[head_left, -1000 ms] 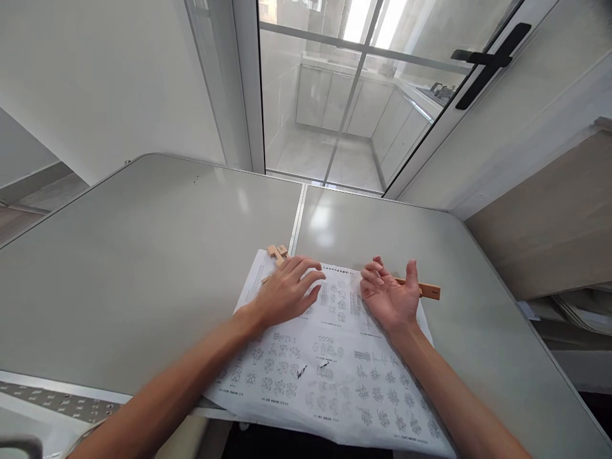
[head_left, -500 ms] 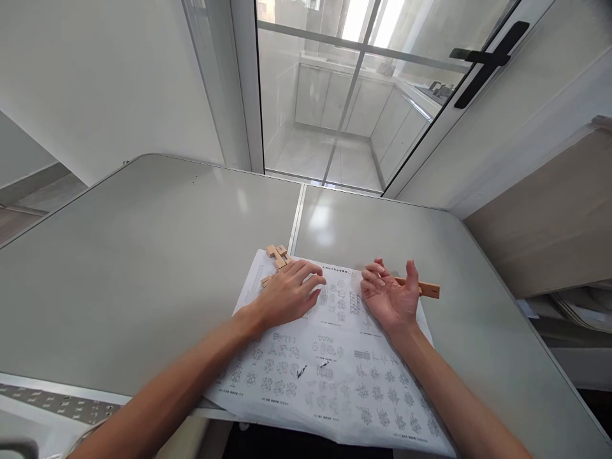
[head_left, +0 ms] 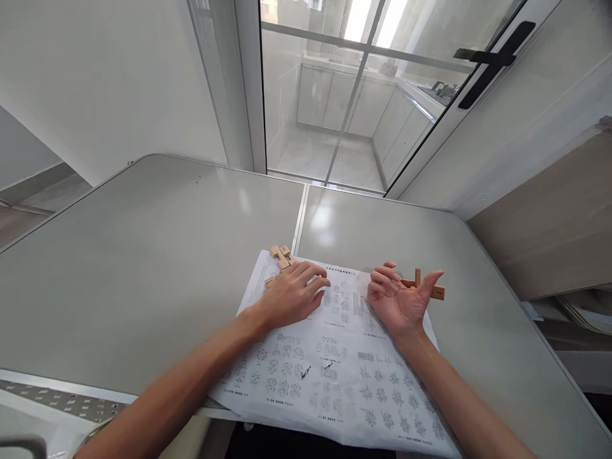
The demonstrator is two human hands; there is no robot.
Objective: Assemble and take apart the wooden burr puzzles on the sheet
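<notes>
My left hand (head_left: 292, 293) lies palm down on a printed sheet of diagrams (head_left: 335, 370), fingers stretched out flat, its fingertips next to a small cluster of light wooden pieces (head_left: 280, 255) at the sheet's far left corner. My right hand (head_left: 400, 299) rests on the sheet palm up, fingers loosely curled and apart, with nothing in it. Just behind it lie crossed wooden sticks (head_left: 423, 286) on the table, partly hidden by the thumb.
The grey table (head_left: 143, 255) has a seam (head_left: 300, 220) down its middle. A glass sliding door (head_left: 354, 95) stands beyond the far edge. A beige sofa or cushion (head_left: 549, 217) sits to the right.
My right thumb has swung outward and the hand shifted slightly right. The wooden sticks behind it now show a short upright piece crossing the long one. My left hand barely moved.
</notes>
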